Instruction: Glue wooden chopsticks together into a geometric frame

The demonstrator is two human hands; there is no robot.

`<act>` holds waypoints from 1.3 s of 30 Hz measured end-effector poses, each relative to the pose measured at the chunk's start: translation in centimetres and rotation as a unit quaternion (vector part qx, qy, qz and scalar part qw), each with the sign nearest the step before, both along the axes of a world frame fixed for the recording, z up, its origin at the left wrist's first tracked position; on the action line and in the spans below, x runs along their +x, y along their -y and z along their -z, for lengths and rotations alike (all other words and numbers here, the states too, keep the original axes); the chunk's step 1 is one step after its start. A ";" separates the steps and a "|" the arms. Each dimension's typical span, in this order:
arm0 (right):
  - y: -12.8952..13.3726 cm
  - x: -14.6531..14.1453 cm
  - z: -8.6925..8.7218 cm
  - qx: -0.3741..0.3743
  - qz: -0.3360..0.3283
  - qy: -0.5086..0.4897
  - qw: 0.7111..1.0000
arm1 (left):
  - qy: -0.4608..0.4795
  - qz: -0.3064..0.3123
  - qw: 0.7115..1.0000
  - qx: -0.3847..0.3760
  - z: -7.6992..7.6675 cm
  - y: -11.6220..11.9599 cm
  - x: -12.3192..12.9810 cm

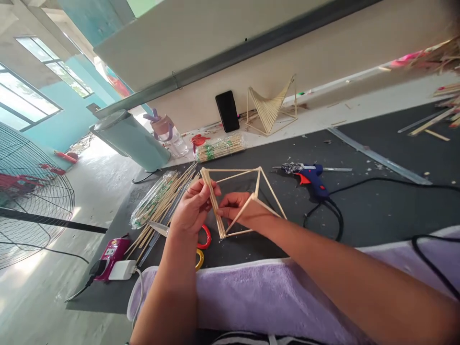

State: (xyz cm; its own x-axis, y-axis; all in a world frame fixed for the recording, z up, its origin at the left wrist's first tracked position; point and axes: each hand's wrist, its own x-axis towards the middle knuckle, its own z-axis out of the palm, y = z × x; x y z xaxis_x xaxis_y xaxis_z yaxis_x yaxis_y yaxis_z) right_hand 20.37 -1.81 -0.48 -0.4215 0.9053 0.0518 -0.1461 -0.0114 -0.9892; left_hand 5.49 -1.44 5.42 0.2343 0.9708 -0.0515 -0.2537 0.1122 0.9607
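Note:
Both hands work on a frame of thin wooden sticks [259, 184] joined at the corners, above the dark tabletop. My left hand [194, 203] pinches the upper part of the frame's left side, where several sticks lie close together. Reaching through the frame, my right hand [235, 207] has its fingers closed at the lower part of that same side. Scissors with red and yellow handles [204, 237] lie under my left forearm, partly hidden. Right of the frame rests a blue glue gun [312, 178] with an orange trigger and a glue stick in its back.
Loose sticks and a bagged bundle [154, 199] lie left. Behind stand a finished-looking stick model [271, 108], a phone [227, 111], a bottle [170, 136] and a blue-green container [131, 139]. A purple power strip [113, 254] sits at the left edge. The glue gun's black cord [381, 180] crosses rightward.

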 end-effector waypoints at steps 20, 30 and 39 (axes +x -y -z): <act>1.5 -0.8 -0.4 -0.020 -0.016 -0.041 0.999 | 0.003 0.031 0.998 0.053 -0.2 0.4 -1.1; 0.6 0.3 0.8 -0.085 -0.073 -0.085 0.990 | -0.142 -0.039 0.986 0.083 0.0 0.0 -0.6; 0.6 0.2 0.1 -0.134 -0.066 -0.087 0.985 | -0.285 -0.146 0.935 0.152 0.1 0.2 0.5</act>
